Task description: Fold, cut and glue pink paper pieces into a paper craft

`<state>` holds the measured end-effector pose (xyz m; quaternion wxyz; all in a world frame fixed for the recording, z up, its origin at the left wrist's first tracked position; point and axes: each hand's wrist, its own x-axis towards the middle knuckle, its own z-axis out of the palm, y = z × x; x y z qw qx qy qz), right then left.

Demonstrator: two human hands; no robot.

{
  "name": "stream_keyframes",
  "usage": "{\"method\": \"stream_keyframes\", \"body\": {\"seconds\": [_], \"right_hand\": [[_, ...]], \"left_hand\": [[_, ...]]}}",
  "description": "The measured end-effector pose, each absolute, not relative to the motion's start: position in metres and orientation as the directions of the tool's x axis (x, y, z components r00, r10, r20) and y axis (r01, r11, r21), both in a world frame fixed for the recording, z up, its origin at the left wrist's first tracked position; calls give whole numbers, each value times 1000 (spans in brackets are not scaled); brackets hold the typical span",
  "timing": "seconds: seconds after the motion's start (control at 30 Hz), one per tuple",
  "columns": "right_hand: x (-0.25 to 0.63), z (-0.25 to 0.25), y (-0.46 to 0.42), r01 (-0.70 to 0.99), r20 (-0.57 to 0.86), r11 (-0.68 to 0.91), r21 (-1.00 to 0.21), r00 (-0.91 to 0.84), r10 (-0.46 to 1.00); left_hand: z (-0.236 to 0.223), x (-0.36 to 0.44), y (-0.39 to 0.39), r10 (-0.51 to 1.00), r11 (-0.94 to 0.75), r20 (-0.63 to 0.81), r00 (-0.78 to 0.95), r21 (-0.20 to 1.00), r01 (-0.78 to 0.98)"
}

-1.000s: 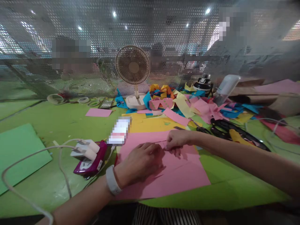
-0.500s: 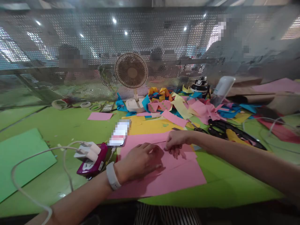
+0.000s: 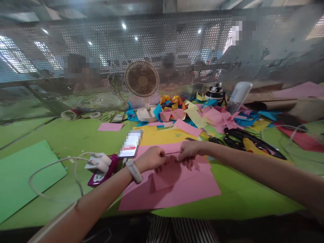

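Observation:
A smaller piece of pink paper (image 3: 168, 179) lies over a larger pink sheet (image 3: 202, 193) on the green table. My left hand (image 3: 153, 158), with a white band (image 3: 134, 172) at its wrist, pinches the smaller piece along its far edge. Close beside it on the right, my right hand (image 3: 189, 152) is closed on the same edge, fingers curled under. Both thumbs almost meet, and the fingertips are partly hidden. Beyond the hands, a yellow sheet (image 3: 158, 136) shows from under the pink ones.
A phone (image 3: 130, 145) and a purple power strip (image 3: 115, 164) with white plugs lie left. A green sheet (image 3: 27, 179) is farther left. Behind stand a fan (image 3: 142, 79) and a heap of paper scraps (image 3: 215, 116). Scissors (image 3: 215, 139) and a black tray (image 3: 268, 148) lie right.
My left hand has gone from lying flat on the pink paper to pinching its far edge, moving up beside the right hand. My right hand stays almost in place.

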<state>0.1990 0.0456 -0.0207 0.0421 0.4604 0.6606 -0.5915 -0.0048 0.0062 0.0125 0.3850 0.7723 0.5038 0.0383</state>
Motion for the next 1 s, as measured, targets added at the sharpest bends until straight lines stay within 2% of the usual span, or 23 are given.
{"method": "stream_keyframes", "body": {"seconds": [0.03, 0.1, 0.27, 0.47, 0.73, 1.0], "right_hand": [[199, -21, 45, 659, -601, -124, -742, -571, 559], [199, -20, 45, 657, -601, -126, -743, -573, 558], [199, -20, 45, 646, -599, -132, -752, -585, 547], [200, -22, 45, 635, -599, -146, -759, -591, 540], [200, -21, 44, 639, -598, -145, -756, -584, 548], [201, -21, 44, 631, -573, -115, -767, -594, 565]], "left_hand": [[10, -1, 10, 757, -102, -429, 493, 667, 738], [5, 4, 18, 688, 17, -527, 499, 699, 715], [-3, 7, 27, 629, 127, -605, 488, 699, 703], [0, 3, 27, 594, 149, -636, 493, 689, 710], [3, -11, 21, 647, 118, -611, 457, 672, 731], [9, -21, 12, 677, 162, -614, 405, 662, 732]]}}
